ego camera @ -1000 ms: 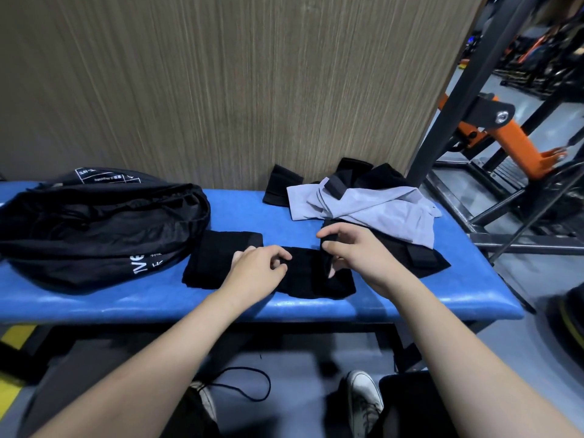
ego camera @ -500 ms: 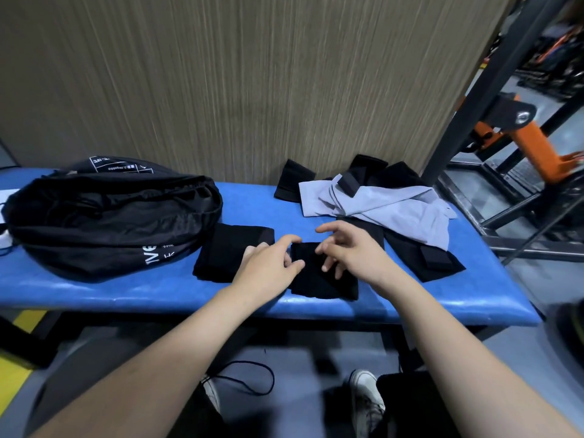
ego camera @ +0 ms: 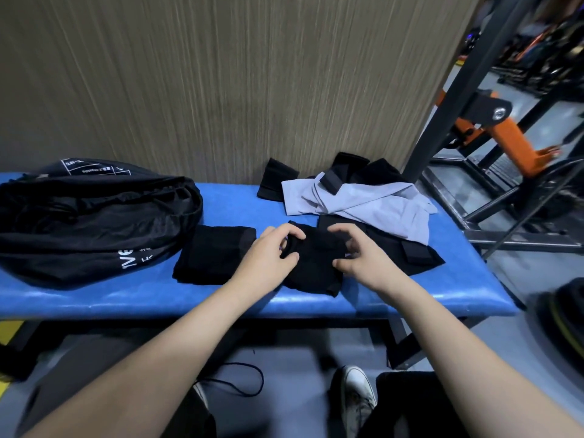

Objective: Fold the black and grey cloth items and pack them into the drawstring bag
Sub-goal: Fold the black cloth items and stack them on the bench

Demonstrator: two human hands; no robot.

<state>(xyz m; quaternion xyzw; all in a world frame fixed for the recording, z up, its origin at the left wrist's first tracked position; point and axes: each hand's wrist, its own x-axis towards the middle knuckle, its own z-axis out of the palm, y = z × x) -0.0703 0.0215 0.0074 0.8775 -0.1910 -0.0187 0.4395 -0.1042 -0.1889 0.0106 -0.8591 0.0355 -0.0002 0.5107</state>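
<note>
Behind the blue padded table (ego camera: 126,298) stands a wall of striped wood panel, and gym frames show at the right. On the table's left end lies the black drawstring bag (ego camera: 88,222), slack and not yet filled as far as one can see. Just beside it, toward the middle, rests one folded black cloth (ego camera: 215,254). At the front edge, in the middle, both hands work on a second black cloth (ego camera: 316,263): the left hand (ego camera: 268,254) pinches its left fold between thumb and curled fingers, while the right hand (ego camera: 363,257) has its fingers half bent over the right side, touching the cloth; whether it really grips, I cannot tell. Near the back right corner waits an unfolded heap of grey cloth (ego camera: 373,207) and more black pieces (ego camera: 407,248). I judge the folding step is in hand; next the fold must be pressed flat and the piece laid by the first
</note>
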